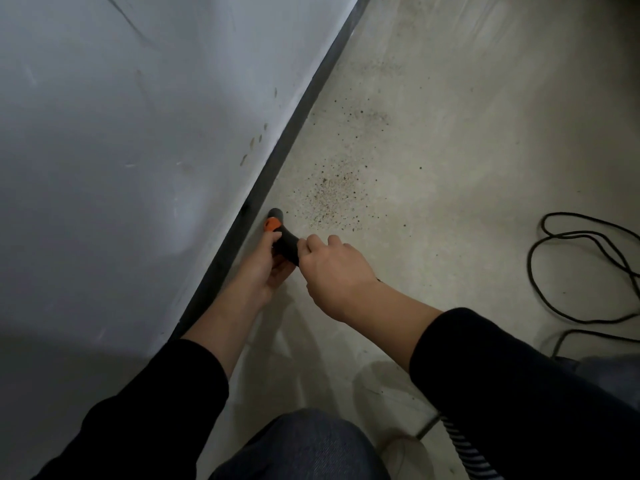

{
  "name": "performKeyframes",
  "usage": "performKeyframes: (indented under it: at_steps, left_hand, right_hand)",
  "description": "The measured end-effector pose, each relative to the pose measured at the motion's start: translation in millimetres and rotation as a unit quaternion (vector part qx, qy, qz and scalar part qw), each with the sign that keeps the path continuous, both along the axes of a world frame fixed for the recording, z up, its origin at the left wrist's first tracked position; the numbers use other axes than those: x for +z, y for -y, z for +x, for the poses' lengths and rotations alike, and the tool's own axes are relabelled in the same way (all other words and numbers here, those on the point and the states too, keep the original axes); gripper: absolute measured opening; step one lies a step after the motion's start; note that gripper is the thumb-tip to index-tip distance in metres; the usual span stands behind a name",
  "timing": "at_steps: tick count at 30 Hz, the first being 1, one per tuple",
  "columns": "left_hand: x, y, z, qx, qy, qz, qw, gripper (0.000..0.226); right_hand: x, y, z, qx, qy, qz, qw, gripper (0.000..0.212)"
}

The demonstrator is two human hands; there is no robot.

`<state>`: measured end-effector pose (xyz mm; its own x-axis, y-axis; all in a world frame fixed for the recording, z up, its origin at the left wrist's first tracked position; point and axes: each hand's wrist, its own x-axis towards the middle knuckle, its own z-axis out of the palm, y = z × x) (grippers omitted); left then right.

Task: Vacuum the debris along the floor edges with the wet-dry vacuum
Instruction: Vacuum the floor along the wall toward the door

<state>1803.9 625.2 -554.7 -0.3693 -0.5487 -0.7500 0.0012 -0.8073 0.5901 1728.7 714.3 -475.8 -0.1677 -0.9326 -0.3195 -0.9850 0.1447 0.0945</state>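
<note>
A black vacuum nozzle with an orange collar (281, 233) points down at the concrete floor beside the dark baseboard (277, 164). My left hand (268, 268) grips the nozzle from the wall side, fingers curled round it. My right hand (332, 268) holds the same nozzle from the right, just behind the left, and hides the rear of it. Dark specks of debris (329, 199) lie scattered on the floor just beyond the nozzle tip and farther along the wall (363, 116). A ribbed striped hose (464, 448) shows at the bottom right.
A grey-white wall (121, 133) fills the left. A black power cord (571, 271) lies looped on the floor at the right. My knee in dark jeans (304, 445) is at the bottom centre.
</note>
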Motion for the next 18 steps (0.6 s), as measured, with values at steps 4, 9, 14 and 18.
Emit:
performKeyframes:
  at_steps: [4, 9, 14, 18]
  left_hand:
    - [-2.6, -6.8, -6.3, -0.019, -0.005, 0.005, 1.0, 0.037]
    - [-3.1, -11.8, -10.6, -0.024, -0.012, 0.014, 1.0, 0.036]
    - [-4.3, -20.3, -14.0, -0.044, -0.009, 0.017, 0.999, 0.033]
    - [-4.2, -28.6, -18.2, -0.045, -0.011, 0.019, 0.999, 0.034]
  right_hand:
    - [2.6, -7.4, -3.5, -0.007, -0.002, 0.008, 1.0, 0.052]
    - [5.4, -13.3, -6.5, -0.015, 0.007, 0.012, 1.0, 0.047]
    - [11.1, -22.6, -10.2, -0.018, 0.011, 0.021, 1.0, 0.044]
    - [14.3, -29.5, -14.5, -0.026, 0.009, 0.026, 0.999, 0.043]
